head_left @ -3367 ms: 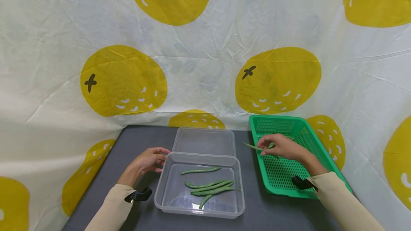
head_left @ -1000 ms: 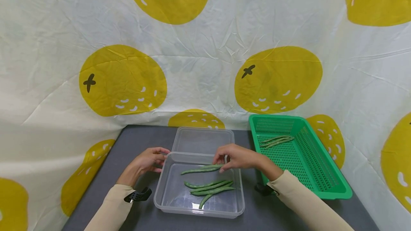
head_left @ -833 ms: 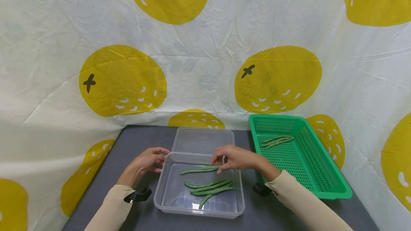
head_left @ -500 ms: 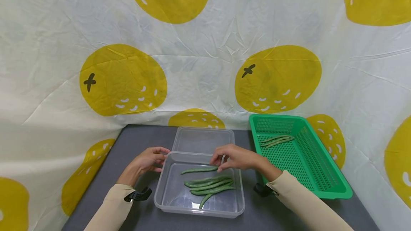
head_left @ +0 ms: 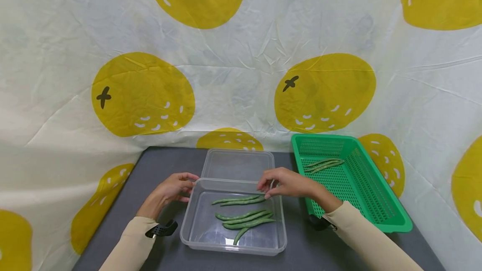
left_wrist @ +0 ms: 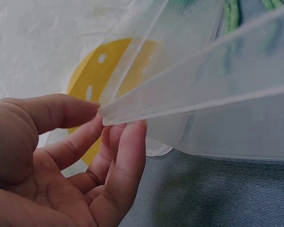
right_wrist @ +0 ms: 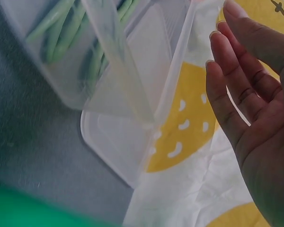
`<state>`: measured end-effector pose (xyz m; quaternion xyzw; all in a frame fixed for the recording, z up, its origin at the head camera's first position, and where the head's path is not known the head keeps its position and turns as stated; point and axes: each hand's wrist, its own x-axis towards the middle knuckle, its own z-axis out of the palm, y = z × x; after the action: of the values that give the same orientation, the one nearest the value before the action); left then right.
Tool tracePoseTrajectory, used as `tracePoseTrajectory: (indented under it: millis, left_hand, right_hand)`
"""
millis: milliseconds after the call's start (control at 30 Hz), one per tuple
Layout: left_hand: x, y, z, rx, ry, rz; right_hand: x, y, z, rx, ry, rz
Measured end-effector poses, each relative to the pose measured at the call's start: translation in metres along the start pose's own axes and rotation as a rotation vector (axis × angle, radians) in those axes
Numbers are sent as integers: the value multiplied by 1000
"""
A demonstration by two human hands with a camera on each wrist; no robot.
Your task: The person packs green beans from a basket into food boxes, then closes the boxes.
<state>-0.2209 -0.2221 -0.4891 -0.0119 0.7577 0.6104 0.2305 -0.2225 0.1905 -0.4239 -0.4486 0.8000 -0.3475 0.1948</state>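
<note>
A clear plastic container (head_left: 201,223) stands on the table with several green beans (head_left: 246,220) in its front half. Behind them lie two more beans (head_left: 241,200), side by side. My left hand (head_left: 172,189) pinches the container's rear left rim corner; the left wrist view has the thumb and fingertips right at that corner (left_wrist: 109,118). Over the rear right of the container hovers my right hand (head_left: 288,184), its fingertips near the ends of the two rear beans. In the right wrist view its fingers (right_wrist: 222,90) are loosely bent with nothing between them.
On the right stands a green basket (head_left: 384,204) with a few green beans (head_left: 324,165) in its far left corner. The clear lid (head_left: 239,164) lies flat behind the container. A cloth with yellow printed shapes (head_left: 143,95) hangs behind the dark table (head_left: 150,164).
My right hand brought a bean from the basket into the container and let it go beside the rear one, then drew slightly right. My left hand stayed at the corner.
</note>
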Motion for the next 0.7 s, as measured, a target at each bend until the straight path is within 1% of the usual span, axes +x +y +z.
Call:
tracePoseTrajectory:
  millis: [367,533,700]
  left_hand:
    - [0,-2,1,1,-4,8]
    - [1,-3,1,0,-1,3]
    - [1,-3,1,-3,0,3]
  right_hand:
    - [-28,12,-14,20,65,65]
    - [-39,20,-20,-4,95,80]
    - [-51,27,-26,-53,153,101]
